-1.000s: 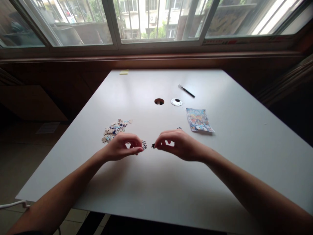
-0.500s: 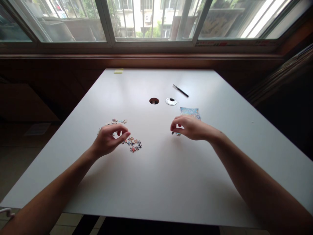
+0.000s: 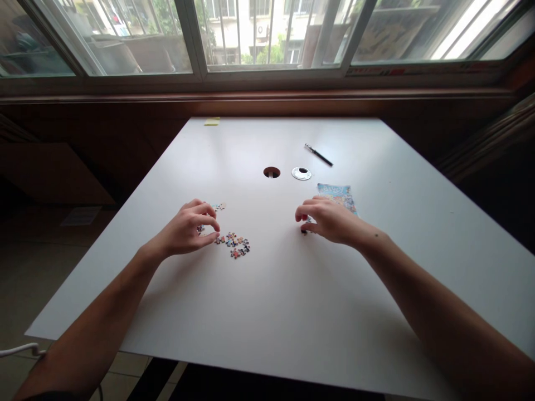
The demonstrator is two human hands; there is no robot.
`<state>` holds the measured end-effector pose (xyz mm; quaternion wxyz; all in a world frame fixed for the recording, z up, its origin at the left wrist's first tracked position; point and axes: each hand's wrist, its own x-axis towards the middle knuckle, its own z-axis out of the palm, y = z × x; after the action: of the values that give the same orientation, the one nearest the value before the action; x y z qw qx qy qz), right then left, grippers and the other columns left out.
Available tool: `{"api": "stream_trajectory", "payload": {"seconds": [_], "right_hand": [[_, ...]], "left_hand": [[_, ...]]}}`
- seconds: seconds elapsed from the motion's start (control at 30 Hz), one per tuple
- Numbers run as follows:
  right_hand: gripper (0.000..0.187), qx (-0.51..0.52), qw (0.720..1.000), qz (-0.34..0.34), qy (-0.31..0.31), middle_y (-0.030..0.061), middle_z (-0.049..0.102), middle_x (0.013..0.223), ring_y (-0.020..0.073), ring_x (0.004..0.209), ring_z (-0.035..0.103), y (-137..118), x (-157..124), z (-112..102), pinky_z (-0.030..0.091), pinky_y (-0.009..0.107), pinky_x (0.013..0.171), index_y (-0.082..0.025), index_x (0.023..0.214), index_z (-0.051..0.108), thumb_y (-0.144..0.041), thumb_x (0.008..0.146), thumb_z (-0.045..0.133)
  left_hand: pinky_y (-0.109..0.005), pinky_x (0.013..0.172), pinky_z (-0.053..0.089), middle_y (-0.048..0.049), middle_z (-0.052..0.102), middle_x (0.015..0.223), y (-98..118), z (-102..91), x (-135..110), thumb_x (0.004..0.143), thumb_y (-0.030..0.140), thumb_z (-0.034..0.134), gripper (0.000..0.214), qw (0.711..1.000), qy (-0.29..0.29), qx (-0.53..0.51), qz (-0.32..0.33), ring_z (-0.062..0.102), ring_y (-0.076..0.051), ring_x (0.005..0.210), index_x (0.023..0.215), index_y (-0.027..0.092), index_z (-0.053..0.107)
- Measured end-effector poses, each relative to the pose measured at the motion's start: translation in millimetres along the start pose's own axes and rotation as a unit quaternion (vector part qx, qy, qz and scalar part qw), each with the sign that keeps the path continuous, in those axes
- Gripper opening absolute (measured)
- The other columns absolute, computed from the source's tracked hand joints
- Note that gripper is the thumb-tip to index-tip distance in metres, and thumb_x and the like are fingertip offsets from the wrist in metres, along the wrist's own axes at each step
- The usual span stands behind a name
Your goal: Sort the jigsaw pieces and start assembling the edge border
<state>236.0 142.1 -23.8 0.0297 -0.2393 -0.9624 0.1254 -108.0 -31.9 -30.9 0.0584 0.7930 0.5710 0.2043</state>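
Note:
Small jigsaw puzzle pieces (image 3: 236, 241) lie scattered left of the table's middle. My left hand (image 3: 188, 228) hovers over the left part of this group, hiding some of it. Its thumb and fingers are apart, with no piece visible between them. On the right, my right hand (image 3: 330, 218) has curved fingers, the thumb apart from the index finger. A dark puzzle piece (image 3: 304, 231) shows just below its thumb, and a few more pieces are partly hidden under the hand. Behind that hand lies a blue printed packet (image 3: 340, 194), its near part covered.
The white table (image 3: 259, 301) has a round cable hole (image 3: 271, 172) with its metal cover (image 3: 301, 173) beside it. A black pen (image 3: 319, 155) lies farther back. Yellow tape (image 3: 212, 121) is at the far edge, below the window (image 3: 267, 39).
The view has turned slightly left, shifting the scene rightward. My left hand's thumb and fingers have spread farther apart. My right hand's fingers have opened above the dark piece.

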Motion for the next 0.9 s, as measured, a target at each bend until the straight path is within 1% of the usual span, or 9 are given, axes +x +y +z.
{"api": "stream_trajectory", "payload": {"seconds": [0.1, 0.27, 0.47, 0.57, 0.67, 0.73, 0.8, 0.87, 0.9], "right_hand": [[0.010, -0.007, 1.000, -0.013, -0.005, 0.0063, 0.070, 0.095, 0.0241, 0.094, 0.060, 0, 0, 1, 0.042, 0.035, 0.079, -0.022, 0.093, 0.068, -0.018, 0.087, 0.061], [0.013, 0.004, 1.000, -0.005, 0.009, 0.0077, 0.068, 0.100, 0.0237, 0.093, 0.059, -6, -1, 2, 0.043, 0.035, 0.078, -0.021, 0.098, 0.066, -0.019, 0.090, 0.056], [0.014, 0.020, 1.000, -0.007, 0.017, 0.0078, 0.067, 0.098, 0.0230, 0.091, 0.060, -12, -2, 0, 0.043, 0.035, 0.078, -0.022, 0.097, 0.066, -0.020, 0.092, 0.053], [0.015, 0.020, 1.000, -0.009, 0.012, 0.0080, 0.067, 0.098, 0.0225, 0.090, 0.059, -14, -2, -2, 0.043, 0.035, 0.077, -0.022, 0.098, 0.066, -0.021, 0.093, 0.052], [0.015, 0.018, 1.000, -0.005, 0.006, 0.0084, 0.066, 0.098, 0.0223, 0.090, 0.059, -19, -2, -5, 0.043, 0.034, 0.077, -0.021, 0.098, 0.066, -0.020, 0.093, 0.051], [0.016, 0.019, 1.000, -0.008, 0.007, 0.0086, 0.066, 0.098, 0.0223, 0.090, 0.059, -22, -2, -7, 0.043, 0.034, 0.076, -0.021, 0.097, 0.066, -0.020, 0.094, 0.051], [0.016, 0.022, 1.000, -0.013, 0.009, 0.0086, 0.067, 0.098, 0.0220, 0.090, 0.060, -25, -2, -8, 0.043, 0.034, 0.076, -0.021, 0.098, 0.066, -0.021, 0.094, 0.051], [0.016, 0.031, 0.999, -0.018, 0.008, 0.0087, 0.067, 0.099, 0.0218, 0.090, 0.060, -29, -3, -10, 0.043, 0.033, 0.075, -0.021, 0.099, 0.066, -0.022, 0.094, 0.051], [0.016, 0.035, 0.999, -0.019, 0.006, 0.0088, 0.067, 0.099, 0.0218, 0.091, 0.060, -30, -3, -10, 0.043, 0.033, 0.075, -0.020, 0.100, 0.066, -0.022, 0.095, 0.051]], "left_hand": [[-0.038, 0.099, 0.042, -0.0040, 0.068, 0.097, 1, 0.7, 0, 0.082, 0.031, 0.071, 0.011, 0.999, -0.041, -0.009, 0.013, 0.057, -0.022, 0.099, 0.090, 0.026, 0.077], [-0.037, 0.100, 0.041, -0.0040, 0.069, 0.098, 5, 0.6, 1, 0.085, 0.026, 0.065, 0.014, 0.995, -0.101, -0.023, 0.002, 0.056, -0.022, 0.101, 0.091, 0.027, 0.077], [-0.037, 0.101, 0.040, -0.0040, 0.069, 0.101, 8, 1.2, 1, 0.086, 0.022, 0.059, 0.014, 0.993, -0.111, -0.038, -0.020, 0.056, -0.022, 0.104, 0.088, 0.024, 0.073], [-0.039, 0.105, 0.037, -0.0043, 0.069, 0.102, 9, 1.5, 2, 0.086, 0.022, 0.058, 0.012, 0.993, -0.110, -0.036, -0.020, 0.057, -0.022, 0.104, 0.087, 0.023, 0.070], [-0.042, 0.107, 0.035, -0.0033, 0.068, 0.097, 8, 1.7, 2, 0.085, 0.021, 0.059, 0.007, 0.993, -0.109, -0.038, -0.019, 0.058, -0.020, 0.098, 0.085, 0.021, 0.066], [-0.040, 0.102, 0.039, -0.0013, 0.067, 0.087, 8, 1.8, 2, 0.085, 0.021, 0.059, 0.003, 0.992, -0.110, -0.054, -0.030, 0.059, -0.017, 0.087, 0.084, 0.020, 0.061], [-0.033, 0.088, 0.045, 0.0001, 0.065, 0.081, 10, 2.0, 2, 0.086, 0.021, 0.059, 0.002, 0.990, -0.098, -0.090, -0.049, 0.057, -0.015, 0.078, 0.085, 0.020, 0.060], [-0.028, 0.074, 0.046, -0.0006, 0.064, 0.081, 12, 2.3, 2, 0.088, 0.023, 0.060, 0.004, 0.985, -0.074, -0.144, -0.065, 0.056, -0.014, 0.074, 0.090, 0.019, 0.061], [-0.026, 0.069, 0.046, -0.0013, 0.064, 0.083, 14, 2.5, 2, 0.089, 0.024, 0.061, 0.006, 0.980, -0.060, -0.178, -0.071, 0.056, -0.013, 0.074, 0.092, 0.019, 0.062]]}}
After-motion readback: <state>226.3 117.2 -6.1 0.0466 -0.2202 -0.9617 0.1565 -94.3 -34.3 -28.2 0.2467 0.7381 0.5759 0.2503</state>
